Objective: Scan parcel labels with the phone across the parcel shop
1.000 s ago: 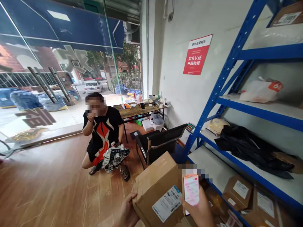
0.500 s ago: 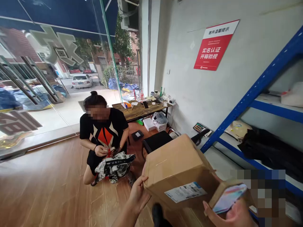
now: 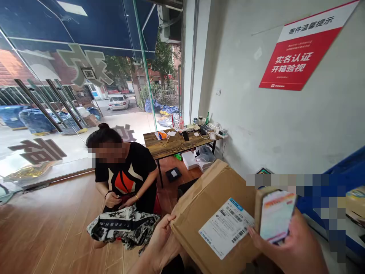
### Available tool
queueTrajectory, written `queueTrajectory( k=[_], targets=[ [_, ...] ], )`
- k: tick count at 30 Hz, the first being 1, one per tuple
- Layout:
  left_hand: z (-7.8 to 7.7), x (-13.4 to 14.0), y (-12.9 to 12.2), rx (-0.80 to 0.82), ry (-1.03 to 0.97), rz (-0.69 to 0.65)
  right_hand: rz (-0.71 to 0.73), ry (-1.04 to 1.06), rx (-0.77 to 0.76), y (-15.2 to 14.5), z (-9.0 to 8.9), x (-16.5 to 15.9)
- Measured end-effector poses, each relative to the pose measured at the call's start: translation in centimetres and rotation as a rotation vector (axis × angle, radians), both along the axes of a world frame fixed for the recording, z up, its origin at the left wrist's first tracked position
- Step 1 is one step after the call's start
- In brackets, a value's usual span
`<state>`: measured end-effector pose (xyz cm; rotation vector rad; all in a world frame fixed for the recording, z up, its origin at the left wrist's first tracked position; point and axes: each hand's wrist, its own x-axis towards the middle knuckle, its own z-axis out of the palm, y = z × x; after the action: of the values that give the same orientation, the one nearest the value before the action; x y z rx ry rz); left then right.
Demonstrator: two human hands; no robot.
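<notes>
And the box (image 3: 212, 203) sits right between: left hand (image 3: 164, 238) gripping its left edge, right hand (image 3: 295, 243) grasping a lit phone (image 3: 277, 217) at its right.

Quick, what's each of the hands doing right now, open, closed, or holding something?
Left hand: closed on the left edge of the brown cardboard box.
Right hand: closed, holding the rectangular smartphone with its screen lit.
</notes>
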<state>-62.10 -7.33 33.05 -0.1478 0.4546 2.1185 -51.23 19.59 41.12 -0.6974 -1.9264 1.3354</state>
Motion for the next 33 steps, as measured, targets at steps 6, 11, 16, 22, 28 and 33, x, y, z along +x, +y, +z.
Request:
queueTrajectory(
  k=[6, 11, 16, 22, 28, 33],
  targets=[
    [1.5, -10.6, -0.5, -0.081, 0.045, 0.292, 0.289, 0.151, -0.074, 0.1, 1.7, -13.5],
    [0.3, -15.6, -1.0, -0.058, 0.033, 0.289, 0.285, 0.168, -0.068, -1.4, 0.8, -19.2],
    [-2.7, -17.0, -1.0, -0.046, -0.078, 0.297, 0.33, 0.071, -0.06, -0.9, -1.1, -23.2],
    [-4.7, -19.7, -1.4, -0.13, -0.184, 0.348, 0.366, -0.031, -0.039, -0.4, -5.7, -28.7],
    [-7.5, -28.8, -2.3, -0.14, -0.208, 0.313, 0.329, -0.048, -0.016, -0.9, -8.9, -38.4],
    [-8.8, -38.6, -3.1, -0.157, -0.176, 0.318, 0.287, -0.017, 0.014, -2.1, -9.8, -48.4]
  ],
)
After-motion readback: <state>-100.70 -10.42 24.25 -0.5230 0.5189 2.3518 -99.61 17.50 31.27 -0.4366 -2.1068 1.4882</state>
